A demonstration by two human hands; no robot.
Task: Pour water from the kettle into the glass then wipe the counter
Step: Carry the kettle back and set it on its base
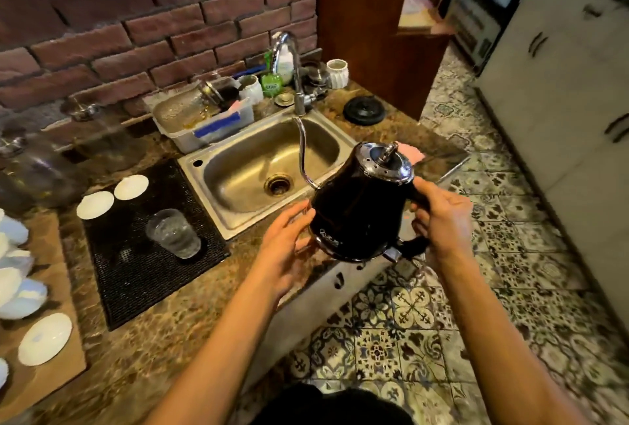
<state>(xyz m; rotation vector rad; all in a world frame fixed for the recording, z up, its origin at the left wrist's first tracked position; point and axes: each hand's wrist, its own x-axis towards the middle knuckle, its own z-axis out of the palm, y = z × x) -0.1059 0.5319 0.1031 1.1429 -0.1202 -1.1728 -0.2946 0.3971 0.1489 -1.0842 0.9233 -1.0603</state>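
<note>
A black gooseneck kettle (357,207) with a chrome lid is held in the air over the counter's front edge, just right of the sink, its thin spout rising over the basin. My right hand (442,220) grips its black handle. My left hand (286,244) is open, fingers spread, touching the kettle's lower left side. A clear glass (173,232) holding water stands upright on a black mesh mat (136,275), left of the sink. A pink cloth (413,152) peeks out behind the kettle on the counter.
The steel sink (218,166) has a chrome faucet (292,74) behind it. The round black kettle base (363,110) sits at the counter's back right. A dish tub (200,118) stands at the back left. White saucers (112,195) lie on the mat. Patterned tile floor is at right.
</note>
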